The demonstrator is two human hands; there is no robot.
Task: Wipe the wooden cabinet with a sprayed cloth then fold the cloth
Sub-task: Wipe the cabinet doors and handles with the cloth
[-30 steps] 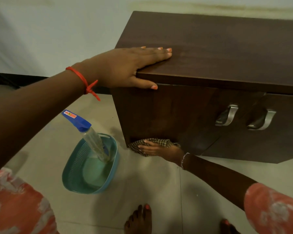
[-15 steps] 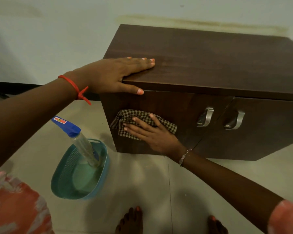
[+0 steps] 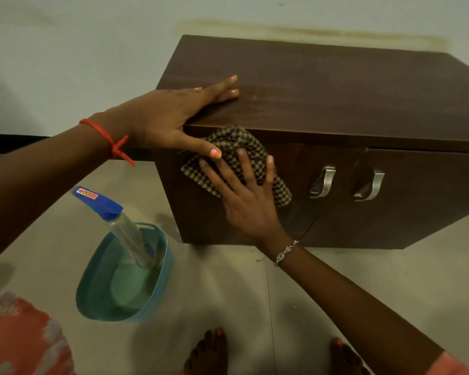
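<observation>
A dark brown wooden cabinet (image 3: 336, 98) stands on the floor against a pale wall. My left hand (image 3: 168, 117) lies flat on its top left corner, fingers spread, thumb hanging over the front edge. My right hand (image 3: 244, 196) presses a checked brown cloth (image 3: 228, 143) flat against the upper part of the cabinet's left door, just under the top edge. The fingers are spread over the cloth, which bunches above them and touches my left thumb.
Two metal handles (image 3: 322, 182) (image 3: 370, 186) sit on the cabinet doors to the right of the cloth. A teal plastic basket (image 3: 103, 282) stands on the tiled floor at the left, holding a clear spray bottle with a blue head (image 3: 103, 204). My bare feet (image 3: 209, 350) are below.
My right hand has slid the cloth up the left door, from the bottom edge to just under the top. My left hand has stayed on the cabinet's top corner.
</observation>
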